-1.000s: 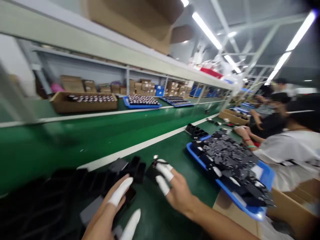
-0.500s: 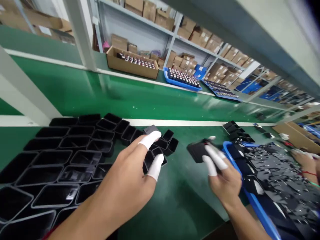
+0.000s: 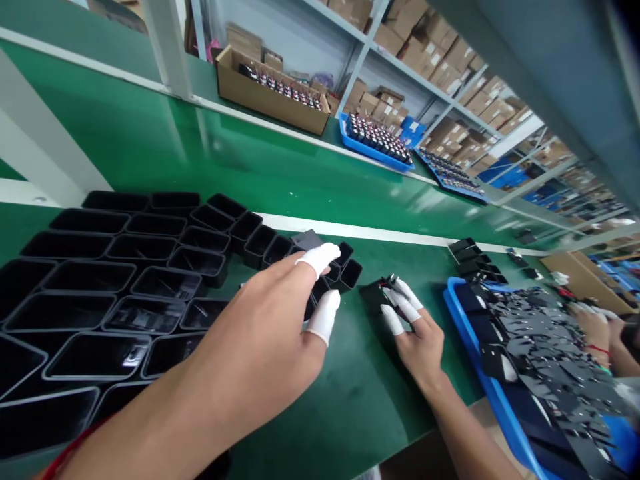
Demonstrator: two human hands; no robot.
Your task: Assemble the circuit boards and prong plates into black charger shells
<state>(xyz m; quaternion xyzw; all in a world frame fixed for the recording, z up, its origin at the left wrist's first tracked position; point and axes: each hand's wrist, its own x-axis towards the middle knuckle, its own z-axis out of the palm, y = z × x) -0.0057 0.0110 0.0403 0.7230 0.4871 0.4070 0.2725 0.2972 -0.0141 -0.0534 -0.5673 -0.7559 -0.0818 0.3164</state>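
Note:
My left hand, with white finger cots on thumb and index finger, hovers over the near side of some small black open boxes. Its thumb and index finger are apart with nothing visible between them; the other fingers are mostly hidden. My right hand, also in white finger cots, grips a black plastic case low over the green table. Small red and shiny metal bits show at the top of that case, near the fingertips. Beside the left hand, a flat dark grey piece rests near the small boxes.
Rows of empty black plastic boxes cover the left of the table. On the right stands a blue tray heaped with black parts, with a co-worker's hands beyond it. More black boxes and a cardboard box sit farther back.
My right hand has moved slightly left with the black case, which now stands more upright and lower. The left hand keeps nearly the same pose, and the view has shifted a little.

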